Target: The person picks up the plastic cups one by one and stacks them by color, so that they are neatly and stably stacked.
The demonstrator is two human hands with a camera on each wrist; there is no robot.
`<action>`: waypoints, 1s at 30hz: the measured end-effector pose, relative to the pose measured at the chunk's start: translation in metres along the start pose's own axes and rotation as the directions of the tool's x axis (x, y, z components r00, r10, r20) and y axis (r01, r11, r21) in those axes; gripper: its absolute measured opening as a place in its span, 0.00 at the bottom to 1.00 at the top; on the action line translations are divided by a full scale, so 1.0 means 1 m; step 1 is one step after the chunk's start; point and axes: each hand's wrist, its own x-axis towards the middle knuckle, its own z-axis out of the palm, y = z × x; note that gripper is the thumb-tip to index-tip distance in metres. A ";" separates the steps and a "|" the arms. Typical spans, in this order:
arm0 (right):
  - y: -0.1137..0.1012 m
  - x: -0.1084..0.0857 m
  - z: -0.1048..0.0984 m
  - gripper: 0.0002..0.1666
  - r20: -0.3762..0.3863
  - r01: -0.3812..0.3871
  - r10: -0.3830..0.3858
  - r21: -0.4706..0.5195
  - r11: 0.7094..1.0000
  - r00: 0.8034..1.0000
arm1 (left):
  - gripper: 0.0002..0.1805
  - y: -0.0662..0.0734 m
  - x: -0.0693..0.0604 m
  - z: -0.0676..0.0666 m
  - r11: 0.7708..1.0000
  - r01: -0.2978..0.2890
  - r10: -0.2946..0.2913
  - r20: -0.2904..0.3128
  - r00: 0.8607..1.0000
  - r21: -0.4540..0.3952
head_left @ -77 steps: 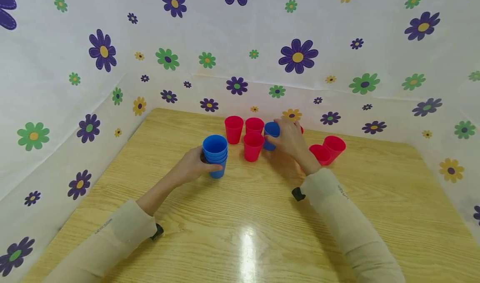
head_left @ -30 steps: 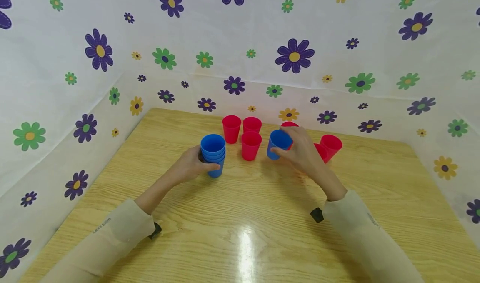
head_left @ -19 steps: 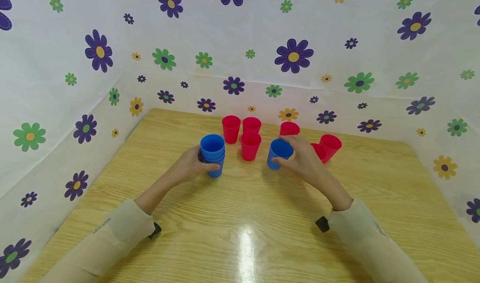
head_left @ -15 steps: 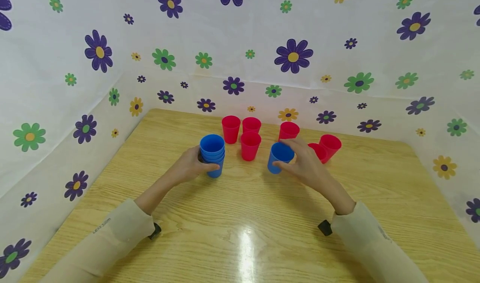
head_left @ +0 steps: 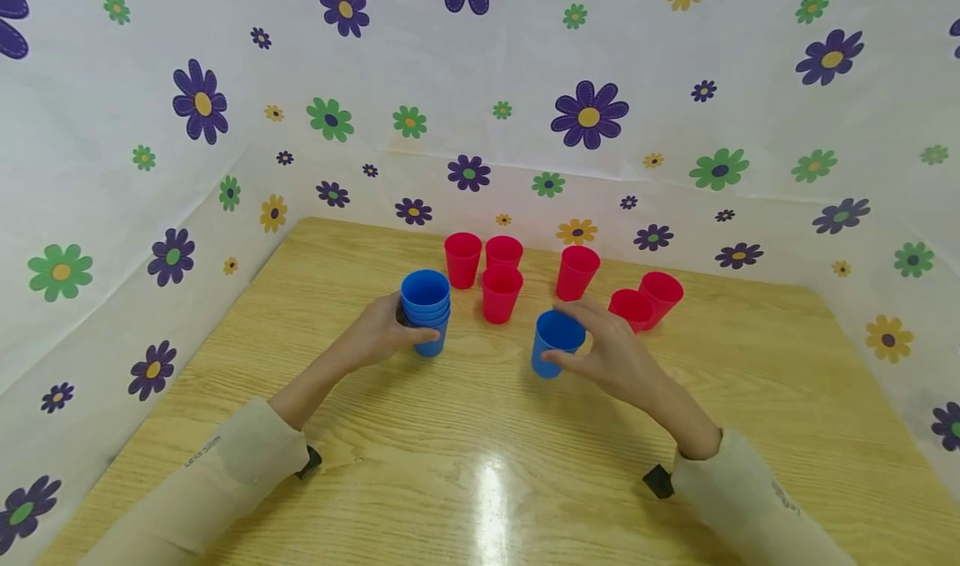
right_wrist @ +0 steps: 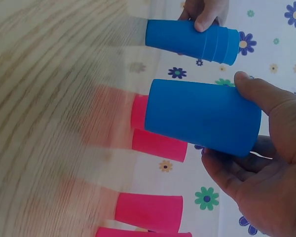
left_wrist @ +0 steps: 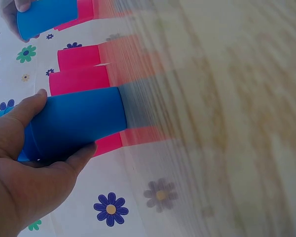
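My left hand [head_left: 382,333] grips a stack of several nested blue cups [head_left: 429,316], which stands upright left of the middle. To its right, my right hand [head_left: 611,349] holds a single blue cup [head_left: 547,358] by its sides near the rim, thumb on the near side. In the right wrist view this blue cup [right_wrist: 202,116] sits between thumb and fingers, its base off the table. The left wrist view shows the stack [left_wrist: 79,121] between thumb and fingers of my left hand [left_wrist: 29,182].
Three red cups stand grouped behind, the nearest one [head_left: 500,295] in front of two others. Another red cup [head_left: 576,274] stands behind my right hand, and two touching red cups [head_left: 663,299] are farther right. A flowered cloth [head_left: 450,74] borders the wooden table [head_left: 390,466].
My right hand has taken the single blue cup from the back row and brought it nearer to me, uncovering the red cup behind. The left hand and its stack have stayed in place.
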 end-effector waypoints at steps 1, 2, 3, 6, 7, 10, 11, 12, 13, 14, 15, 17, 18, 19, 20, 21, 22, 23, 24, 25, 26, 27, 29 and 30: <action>-0.002 -0.001 0.001 0.41 0.002 0.010 -0.010 0.008 1.000 1.000 | 0.41 0.000 0.000 0.000 1.000 0.001 -0.001 0.000 1.000 0.000; -0.004 -0.001 0.001 0.41 0.004 0.016 -0.016 0.016 1.000 1.000 | 0.41 0.000 0.000 0.000 1.000 0.003 -0.003 0.000 1.000 -0.001; -0.005 -0.001 0.002 0.41 0.009 0.022 -0.023 0.024 0.999 1.000 | 0.41 0.001 0.000 0.000 1.000 0.004 -0.004 -0.001 1.000 -0.001; -0.011 -0.001 0.004 0.41 0.018 0.034 -0.035 0.035 0.999 0.999 | 0.41 0.001 0.000 0.001 1.000 0.011 -0.011 -0.001 1.000 -0.002; -0.013 -0.001 0.005 0.41 0.018 0.039 -0.039 0.038 0.999 0.999 | 0.41 0.001 -0.001 0.001 1.000 0.012 -0.012 -0.002 1.000 -0.002; -0.019 0.000 0.007 0.41 0.010 0.062 -0.062 0.046 0.997 0.998 | 0.41 0.000 0.000 0.001 1.000 0.008 -0.008 0.000 1.000 0.003; -0.021 0.001 0.008 0.41 0.007 0.071 -0.072 0.049 0.996 0.997 | 0.41 0.000 0.000 0.001 1.000 0.008 -0.008 0.000 1.000 0.005; -0.023 0.001 0.009 0.41 0.005 0.080 -0.080 0.046 0.996 0.997 | 0.41 0.000 0.000 0.001 1.000 0.008 -0.008 0.000 1.000 0.006; -0.025 0.002 0.009 0.41 0.004 0.088 -0.088 0.049 0.995 0.996 | 0.41 0.000 0.000 0.001 1.000 0.009 -0.009 0.000 1.000 0.007; -0.026 0.003 0.010 0.41 0.005 0.094 -0.094 0.052 0.994 0.996 | 0.41 0.000 0.000 0.001 1.000 0.008 -0.008 0.000 1.000 0.007; -0.028 0.003 0.011 0.41 0.006 0.098 -0.099 0.053 0.994 0.995 | 0.41 0.000 0.000 0.001 1.000 0.008 -0.008 0.000 1.000 0.006; -0.032 0.005 0.012 0.41 0.009 0.110 -0.111 0.050 0.993 0.994 | 0.41 0.000 -0.001 0.001 1.000 0.007 -0.007 -0.002 1.000 0.003; -0.035 0.006 0.012 0.41 0.008 0.115 -0.116 0.048 0.992 0.993 | 0.42 0.000 -0.001 0.001 1.000 0.005 -0.005 -0.002 1.000 0.001; -0.037 0.007 0.012 0.41 0.007 0.121 -0.121 0.049 0.991 0.993 | 0.41 0.000 -0.001 0.001 1.000 0.002 -0.002 -0.002 1.000 0.002; -0.039 0.008 0.012 0.41 0.005 0.126 -0.126 0.048 0.991 0.992 | 0.41 -0.001 0.000 0.001 1.000 -0.001 0.001 -0.003 1.000 0.005; -0.041 0.010 0.012 0.40 0.004 0.131 -0.131 0.049 0.990 0.991 | 0.41 -0.001 0.000 0.001 1.000 -0.004 0.004 -0.003 1.000 0.008; -0.043 0.011 0.012 0.40 0.003 0.134 -0.134 0.048 0.990 0.991 | 0.41 -0.001 0.000 0.001 1.000 -0.004 0.004 -0.004 1.000 0.010; -0.046 0.012 0.012 0.40 0.003 0.134 -0.134 0.048 0.990 0.991 | 0.41 -0.001 0.000 0.001 1.000 -0.004 0.004 -0.004 1.000 0.013; -0.048 0.014 0.012 0.40 0.001 0.133 -0.133 0.049 0.990 0.991 | 0.41 -0.001 0.000 0.001 1.000 -0.003 0.003 -0.005 1.000 0.015; -0.050 0.016 0.011 0.40 0.000 0.136 -0.136 0.051 0.989 0.991 | 0.41 -0.002 0.000 0.001 1.000 -0.004 0.004 -0.006 1.000 0.019; -0.052 0.018 0.011 0.40 -0.001 0.137 -0.137 0.051 0.989 0.991 | 0.41 -0.001 -0.001 0.001 1.000 -0.003 0.003 -0.007 1.000 0.017; -0.055 0.020 0.011 0.40 -0.004 0.139 -0.139 0.049 0.989 0.990 | 0.41 -0.001 -0.001 0.001 1.000 -0.005 0.005 -0.007 1.000 0.015; -0.059 0.025 0.010 0.41 -0.012 0.143 -0.143 0.038 0.989 0.990 | 0.41 -0.001 -0.001 0.001 1.000 -0.012 0.012 -0.007 1.000 0.010; -0.061 0.028 0.010 0.41 -0.019 0.151 -0.150 0.036 0.988 0.988 | 0.40 -0.001 -0.001 0.001 1.000 -0.017 0.017 -0.007 1.000 0.009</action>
